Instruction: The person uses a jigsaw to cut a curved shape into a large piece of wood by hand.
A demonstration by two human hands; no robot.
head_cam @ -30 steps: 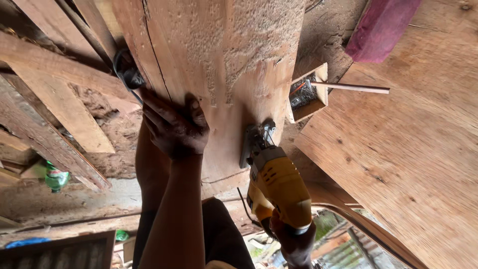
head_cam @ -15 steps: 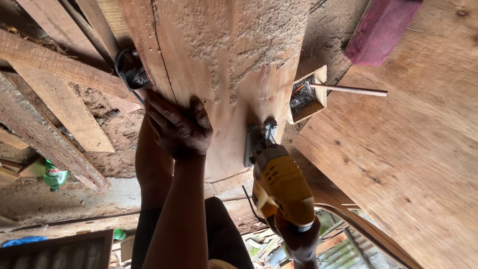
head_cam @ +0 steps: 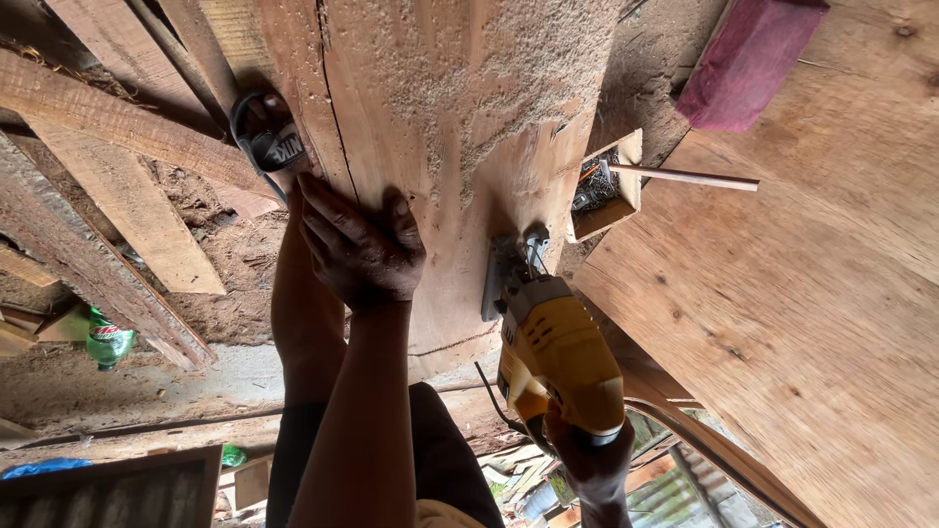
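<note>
Left hand (head_cam: 360, 256) pressed flat on wide sawdust-covered plank (head_cam: 440, 117), fingers (head_cam: 328, 220) spread and open, holding nothing, just bearing down near the plank's left edge. Right hand (head_cam: 587, 460) wrapped tight around rear of yellow jigsaw (head_cam: 558, 362), fingers closed on the grip; hand partly hidden behind the tool body and cut off at bottom frame edge. Jigsaw's metal base (head_cam: 504, 274) seated on plank's right side, by the stepped cut edge; blade itself hidden by the housing, contact point with wood not readable. Black cord (head_cam: 489, 396) trailing down from the tool, end lost in clutter below. Small wooden box (head_cam: 611, 186) just beside plank's right edge, contents dark and tangled, hard to identify; thin stick (head_cam: 685, 178) lying across it onto plywood sheet (head_cam: 782, 323). Reddish-purple block (head_cam: 748, 54) at top right, cropped by frame. Dark sandalled foot (head_cam: 269, 142) at plank's left edge, mostly covered by the plank. Loose boards (head_cam: 108, 186) on dirt at left, several running out of frame. Green bottle (head_cam: 106, 340) near them on the ground, half tucked under a board. Blue object (head_cam: 44, 467) at bottom left, too little visible to name. Legs below forearm in dark clothing, mostly blocked by the arm.
</note>
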